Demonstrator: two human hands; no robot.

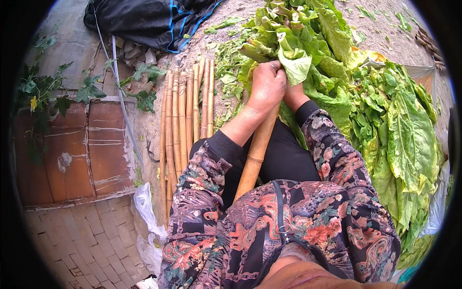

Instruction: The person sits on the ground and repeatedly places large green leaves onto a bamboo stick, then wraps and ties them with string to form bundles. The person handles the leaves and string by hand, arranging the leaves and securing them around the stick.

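My left hand (267, 83) is closed at the upper end of a thick bamboo pole (255, 156). A pale green tobacco leaf (294, 62), bent over, comes out at its fingertips. Pressed close beside it is my right hand (295, 94), its fingers mostly hidden by the left hand and the leaf. From my hands the pole slants down over my dark trousers to my jacket front. A thick bunch of broad tobacco leaves (332, 72) lies just beyond and to the right of my hands.
A row of thinner bamboo poles (183, 103) lies on the ground to the left. On the right is a large leaf pile (404, 139). A black bag with blue trim (139, 21), a rusty brown panel (57, 154), brick paving (86, 241) and clear plastic (147, 207) lie farther out.
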